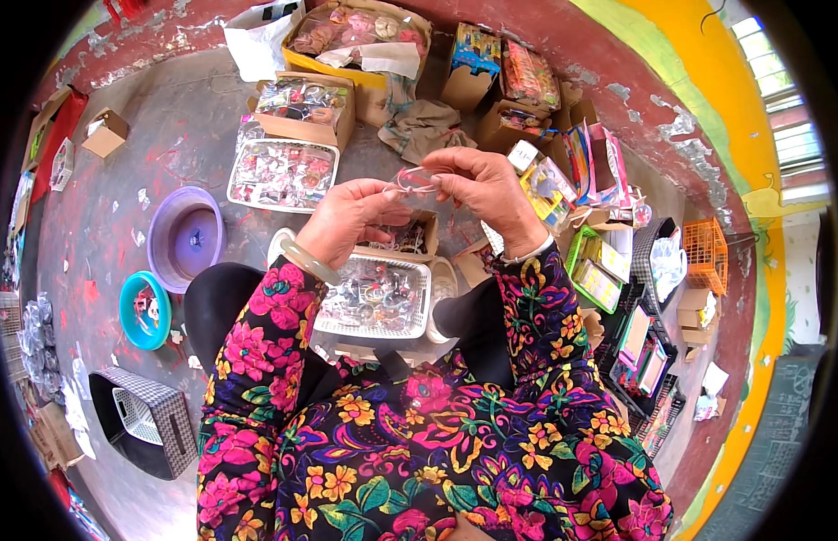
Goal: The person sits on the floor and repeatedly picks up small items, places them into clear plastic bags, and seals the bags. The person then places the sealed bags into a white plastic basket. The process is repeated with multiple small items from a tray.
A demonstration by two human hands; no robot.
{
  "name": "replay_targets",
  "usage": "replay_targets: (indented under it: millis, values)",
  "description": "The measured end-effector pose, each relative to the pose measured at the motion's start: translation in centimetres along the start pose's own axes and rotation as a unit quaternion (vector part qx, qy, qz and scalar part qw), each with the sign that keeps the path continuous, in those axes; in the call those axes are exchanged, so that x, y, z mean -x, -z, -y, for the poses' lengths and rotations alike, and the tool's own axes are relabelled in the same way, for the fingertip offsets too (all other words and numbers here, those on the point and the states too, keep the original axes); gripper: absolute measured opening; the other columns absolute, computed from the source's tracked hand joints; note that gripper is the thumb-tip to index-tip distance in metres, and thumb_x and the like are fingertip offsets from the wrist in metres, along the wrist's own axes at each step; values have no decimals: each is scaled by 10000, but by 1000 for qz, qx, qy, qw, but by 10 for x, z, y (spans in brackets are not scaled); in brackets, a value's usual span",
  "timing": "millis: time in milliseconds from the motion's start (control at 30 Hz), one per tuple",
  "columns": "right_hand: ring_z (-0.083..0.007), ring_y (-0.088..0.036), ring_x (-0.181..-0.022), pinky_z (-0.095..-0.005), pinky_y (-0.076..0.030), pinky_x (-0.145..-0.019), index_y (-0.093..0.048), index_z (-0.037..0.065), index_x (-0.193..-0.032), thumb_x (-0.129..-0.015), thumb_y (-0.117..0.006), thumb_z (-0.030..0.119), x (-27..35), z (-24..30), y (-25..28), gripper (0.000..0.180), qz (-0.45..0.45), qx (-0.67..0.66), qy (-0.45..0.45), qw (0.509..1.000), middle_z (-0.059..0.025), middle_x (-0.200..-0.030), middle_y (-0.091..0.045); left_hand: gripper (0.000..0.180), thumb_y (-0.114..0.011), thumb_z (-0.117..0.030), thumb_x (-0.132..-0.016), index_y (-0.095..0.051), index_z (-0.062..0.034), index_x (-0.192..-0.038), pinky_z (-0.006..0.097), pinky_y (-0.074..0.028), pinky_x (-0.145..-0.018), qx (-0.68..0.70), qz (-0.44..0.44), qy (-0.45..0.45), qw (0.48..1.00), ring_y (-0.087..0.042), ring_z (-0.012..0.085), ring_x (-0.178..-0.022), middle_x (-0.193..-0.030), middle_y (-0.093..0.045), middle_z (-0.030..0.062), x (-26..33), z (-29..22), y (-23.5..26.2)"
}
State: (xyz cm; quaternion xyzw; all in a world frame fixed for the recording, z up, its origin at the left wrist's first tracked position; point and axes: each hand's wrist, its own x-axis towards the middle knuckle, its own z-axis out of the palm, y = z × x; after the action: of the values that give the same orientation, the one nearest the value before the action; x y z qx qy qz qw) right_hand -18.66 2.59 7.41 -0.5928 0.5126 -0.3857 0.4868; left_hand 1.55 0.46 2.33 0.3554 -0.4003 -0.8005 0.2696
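1. Left hand (pixel 347 221): thumb and forefinger pinched together on the near-left end of a thin pink loop (pixel 421 188).
2. Right hand (pixel 487 185): thumb and forefinger closed on the loop's right side, so it spans the small gap between both sets of fingertips.
3. Beneath the hands, a white plastic basket (pixel 424 302) of clear-wrapped packets.
4. Farther out, a second white basket (pixel 266 206), before an open cardboard box (pixel 297 129).

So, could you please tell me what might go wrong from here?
The thin pink loop held by the left hand and right hand could slip and get lost among the packets in the nearer white basket. Being so thin, it might also bend or snap if pulled hard.
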Motion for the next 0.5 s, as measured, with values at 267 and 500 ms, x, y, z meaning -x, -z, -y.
replay_targets:
  millis: [267, 500]
  values:
    - [-81, -547, -658, -211, -444, -577, -650, -26, -880, -781, -570, -8, -2, -12, 4, 129, 3, 57, 44, 997, -33, -775, -598, 306, -498, -237, -914, -561, -32, -1132, 218, -488, -590, -12, 3, -5, 1000, -627, 153, -867, -970, -641, 85, 3, -3, -4]
    - [-116, -551, -708, -241, -438, -624, -637, -19, -858, -738, -565, -42, -2, -12, 7, 141, 9, 135, 101, 986, -51, -764, -577, 329, -463, -247, -929, -531, -57, -1189, 242, -527, -589, -111, 18, -39, 993, -627, 161, -875, -982, -636, 89, 1, 1, -4]
